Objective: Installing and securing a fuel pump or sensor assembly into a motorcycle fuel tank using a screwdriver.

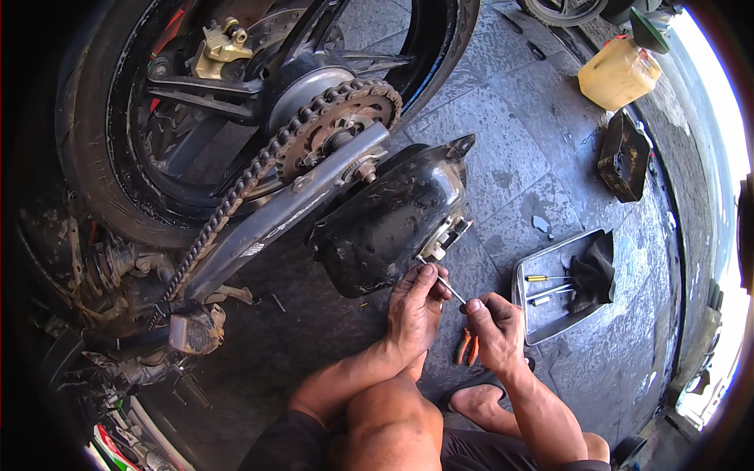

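Observation:
A thin metal rod (452, 291), perhaps a tool shaft, runs slantwise between my two hands. My left hand (415, 310) pinches it near its upper end, beside a pale plastic fitting (446, 239) on a dark, dented tank (385, 220). Whether the rod's tip touches the fitting or the tank is too small to tell. My right hand (496, 323) is closed round the rod's lower end, which its fingers hide. Orange-handled pliers (467, 346) lie on the floor just left of my right wrist.
The motorcycle's rear wheel (102, 141), chain (236, 192) and swingarm (290, 212) fill the left. To the right stands a metal tray (542, 326) with screwdrivers (547, 278) and a dark cloth (594, 271). Beyond are a grimy bin (623, 157) and a yellowish jug (616, 74) with a green funnel (649, 33).

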{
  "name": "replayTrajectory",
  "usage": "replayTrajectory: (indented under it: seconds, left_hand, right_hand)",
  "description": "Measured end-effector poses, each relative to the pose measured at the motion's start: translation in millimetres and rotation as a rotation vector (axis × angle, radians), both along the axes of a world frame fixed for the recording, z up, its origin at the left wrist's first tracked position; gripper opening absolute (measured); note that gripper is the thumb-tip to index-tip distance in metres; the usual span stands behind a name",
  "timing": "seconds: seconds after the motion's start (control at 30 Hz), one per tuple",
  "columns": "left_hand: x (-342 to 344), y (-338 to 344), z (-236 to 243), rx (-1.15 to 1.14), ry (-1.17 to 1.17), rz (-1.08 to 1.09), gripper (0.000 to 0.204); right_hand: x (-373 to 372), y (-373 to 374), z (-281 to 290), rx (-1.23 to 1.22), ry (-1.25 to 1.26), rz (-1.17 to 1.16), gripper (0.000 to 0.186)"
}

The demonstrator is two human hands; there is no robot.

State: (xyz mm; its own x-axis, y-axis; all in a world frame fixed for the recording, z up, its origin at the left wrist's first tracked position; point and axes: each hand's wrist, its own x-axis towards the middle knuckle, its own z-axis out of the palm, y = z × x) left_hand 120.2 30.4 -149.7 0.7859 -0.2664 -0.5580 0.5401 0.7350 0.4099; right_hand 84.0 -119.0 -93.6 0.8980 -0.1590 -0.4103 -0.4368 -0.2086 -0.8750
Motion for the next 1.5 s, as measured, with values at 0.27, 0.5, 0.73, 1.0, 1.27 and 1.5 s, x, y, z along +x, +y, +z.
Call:
replayTrajectory:
  seconds: [0.27, 0.5, 0.73, 1.0, 1.27, 1.5]
  left_hand:
    - [1, 1, -1, 0.127, -0.001, -0.044, 0.023]
    - [10, -11, -31, 0.265, 0.024, -0.305, 0.029]
    - [16, -15, -29, 0.268, 0.086, -0.231, 0.033]
    - [14, -18, -28, 0.243, 0.096, -0.190, 0.035]
    - [14, -26, -31, 0.389, 0.127, -0.132, 0.031]
    - [16, -30, -32, 0.406, 0.124, -0.137, 0.034]
  right_hand:
    - [1, 4, 15, -0.576, -0.406, 0.244, 0.009]
    - [-10, -3, -32, -0.599, -0.210, 0.070, 0.013]
    - [-7, -1, -45, -0.557, -0.225, 0.033, 0.014]
    - [9, -1, -36, -0.027, 0.312, -0.183, 0.034]
    - [-6, -1, -35, -0.474, -0.098, -0.026, 0.044]
    - [4, -11, -35, 0.649, 0.555, -0.465, 0.037]
